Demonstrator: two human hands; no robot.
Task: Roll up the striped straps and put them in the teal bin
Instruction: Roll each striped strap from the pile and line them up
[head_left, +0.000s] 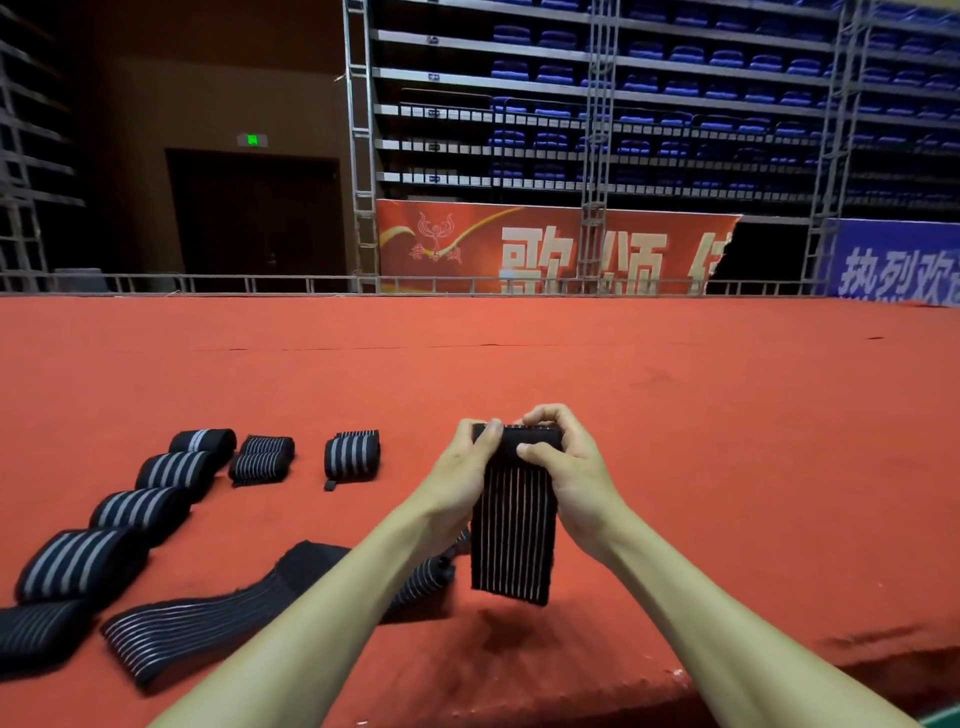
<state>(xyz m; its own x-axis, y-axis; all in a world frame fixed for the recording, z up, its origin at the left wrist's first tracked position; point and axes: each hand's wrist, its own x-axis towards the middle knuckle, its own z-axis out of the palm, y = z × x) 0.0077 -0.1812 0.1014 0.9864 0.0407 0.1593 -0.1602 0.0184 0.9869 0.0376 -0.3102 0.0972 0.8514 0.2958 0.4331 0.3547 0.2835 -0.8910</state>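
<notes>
A black strap with thin pale stripes (511, 530) hangs in the air above the red carpet, its top end partly rolled. My left hand (470, 467) pinches the left side of that roll. My right hand (558, 457) grips its right side, fingers curled over the top. The loose tail dangles below my hands. An unrolled striped strap (208, 623) lies flat at the lower left, partly under my left forearm. Several rolled striped straps lie in a row at the left, among them one roll (352, 456) nearest my hands. No teal bin shows in this view.
The red carpeted platform (675, 415) stretches far ahead and to the right. Its front edge (779, 670) drops off at the lower right. A metal railing (311, 285) runs along the far edge, with banners and blue seats behind.
</notes>
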